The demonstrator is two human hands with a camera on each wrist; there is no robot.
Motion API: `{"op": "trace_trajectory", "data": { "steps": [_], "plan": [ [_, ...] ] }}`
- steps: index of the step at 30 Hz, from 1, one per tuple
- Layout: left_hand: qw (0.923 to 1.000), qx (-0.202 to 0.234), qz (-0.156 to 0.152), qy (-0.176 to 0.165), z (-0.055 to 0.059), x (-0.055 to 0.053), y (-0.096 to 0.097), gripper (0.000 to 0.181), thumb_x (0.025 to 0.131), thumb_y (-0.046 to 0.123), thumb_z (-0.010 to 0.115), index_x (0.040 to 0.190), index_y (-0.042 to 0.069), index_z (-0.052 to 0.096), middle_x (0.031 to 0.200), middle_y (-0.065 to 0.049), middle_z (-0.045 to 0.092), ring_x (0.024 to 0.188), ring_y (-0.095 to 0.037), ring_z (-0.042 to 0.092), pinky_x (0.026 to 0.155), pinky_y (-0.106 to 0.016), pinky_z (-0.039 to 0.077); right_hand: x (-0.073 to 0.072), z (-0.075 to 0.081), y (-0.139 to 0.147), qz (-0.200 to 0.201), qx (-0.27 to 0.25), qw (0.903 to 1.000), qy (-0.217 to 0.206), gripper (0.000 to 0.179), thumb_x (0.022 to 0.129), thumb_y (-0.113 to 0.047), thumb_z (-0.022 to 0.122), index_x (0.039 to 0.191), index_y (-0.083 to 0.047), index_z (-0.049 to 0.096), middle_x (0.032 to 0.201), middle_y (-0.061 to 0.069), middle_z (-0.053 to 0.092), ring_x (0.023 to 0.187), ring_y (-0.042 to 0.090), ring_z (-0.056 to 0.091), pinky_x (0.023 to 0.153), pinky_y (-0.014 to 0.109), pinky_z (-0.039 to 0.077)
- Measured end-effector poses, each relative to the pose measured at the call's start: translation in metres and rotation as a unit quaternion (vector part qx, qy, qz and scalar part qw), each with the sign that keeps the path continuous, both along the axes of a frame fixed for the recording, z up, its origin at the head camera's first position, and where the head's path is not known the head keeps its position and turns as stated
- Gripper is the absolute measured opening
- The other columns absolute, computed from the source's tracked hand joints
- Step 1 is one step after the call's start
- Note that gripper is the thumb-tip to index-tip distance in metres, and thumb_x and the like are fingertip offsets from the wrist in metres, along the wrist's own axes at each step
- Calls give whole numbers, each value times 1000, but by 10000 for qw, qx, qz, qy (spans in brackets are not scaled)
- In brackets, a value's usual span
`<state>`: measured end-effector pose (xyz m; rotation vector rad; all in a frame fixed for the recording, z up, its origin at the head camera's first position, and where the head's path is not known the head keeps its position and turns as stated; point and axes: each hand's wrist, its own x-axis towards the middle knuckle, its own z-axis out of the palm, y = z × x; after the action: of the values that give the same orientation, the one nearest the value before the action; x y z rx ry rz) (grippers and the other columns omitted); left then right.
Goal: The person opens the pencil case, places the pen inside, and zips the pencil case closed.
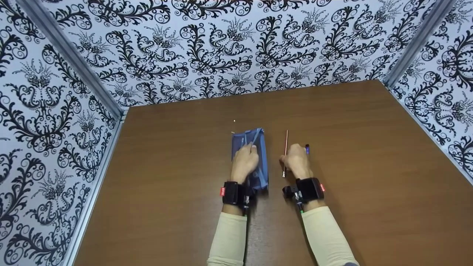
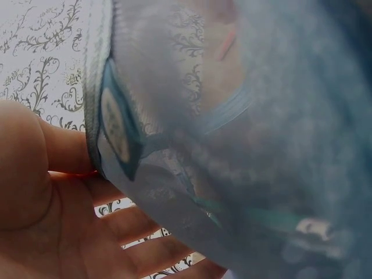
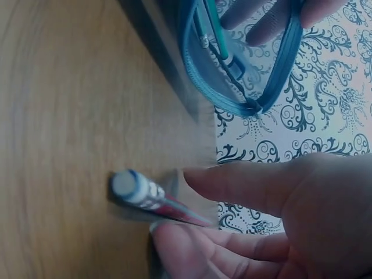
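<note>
My left hand point(image 1: 244, 159) pinches the edge of a blue see-through zip pouch point(image 1: 263, 159), thumb on one side and fingers behind it. The right wrist view shows the pouch's zipper rim point(image 3: 200, 87) parted, with green pencils point(image 3: 215, 29) inside. To the right of the pouch, my right hand point(image 1: 297, 160) reaches down over a red pencil point(image 1: 286, 138) lying on the table. In the right wrist view the pencil's white eraser end point(image 3: 125, 185) points toward the camera, and the thumb and fingertips stand apart on either side of its shaft.
A blue pen point(image 1: 307, 149) shows just beyond the right hand, partly hidden by it. Small light specks point(image 1: 234, 120) lie behind the pouch on the brown wooden table point(image 1: 166, 166). Patterned wall panels point(image 1: 221, 44) with grey posts enclose the back and sides.
</note>
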<state>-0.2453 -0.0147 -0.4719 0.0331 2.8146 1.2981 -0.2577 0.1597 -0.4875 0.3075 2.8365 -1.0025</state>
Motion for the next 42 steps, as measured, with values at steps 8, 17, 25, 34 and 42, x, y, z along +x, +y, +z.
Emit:
{"op": "trace_trajectory", "data": {
  "steps": [8, 17, 25, 34, 42],
  "plan": [
    [10000, 22, -45, -5, 0, 1, -1, 47, 104, 23, 35, 141, -2, 52, 145, -20, 51, 137, -36, 46, 115, -45, 34, -3, -1, 1, -71, 67, 10000, -12, 15, 83, -5, 69, 69, -2, 64, 75, 14, 70, 67, 23, 65, 58, 31, 54],
    [9999, 57, -67, -117, -1, 1, -1, 48, 105, 25, 35, 143, -1, 50, 147, -20, 49, 138, -36, 44, 116, -46, 33, -5, -1, -2, -46, 337, 9991, -247, 12, 85, -1, 61, 75, 0, 68, 86, 20, 72, 77, 30, 69, 71, 37, 58],
    [9999, 44, -45, -105, 0, 1, 0, 48, 105, 24, 35, 143, 0, 50, 147, -19, 49, 137, -36, 44, 115, -46, 34, -6, 1, -2, 42, 402, 9985, -366, 16, 89, -11, 66, 88, 5, 70, 77, 16, 72, 68, 26, 70, 67, 34, 57],
    [9999, 61, -15, -78, -1, 1, 0, 49, 105, 25, 34, 143, 1, 50, 147, -18, 49, 137, -35, 45, 115, -46, 34, -3, 3, -3, -30, 284, 9987, -425, 19, 89, -14, 66, 88, 4, 69, 81, 17, 71, 72, 26, 69, 67, 35, 56],
    [9999, 79, -9, -82, -1, 1, 0, 49, 105, 26, 34, 143, 0, 50, 147, -18, 49, 137, -35, 45, 115, -46, 34, -4, 1, -2, 90, 582, 9978, -309, 30, 90, -22, 69, 92, 8, 71, 77, 17, 72, 81, 33, 71, 81, 44, 57]
  ]
}}
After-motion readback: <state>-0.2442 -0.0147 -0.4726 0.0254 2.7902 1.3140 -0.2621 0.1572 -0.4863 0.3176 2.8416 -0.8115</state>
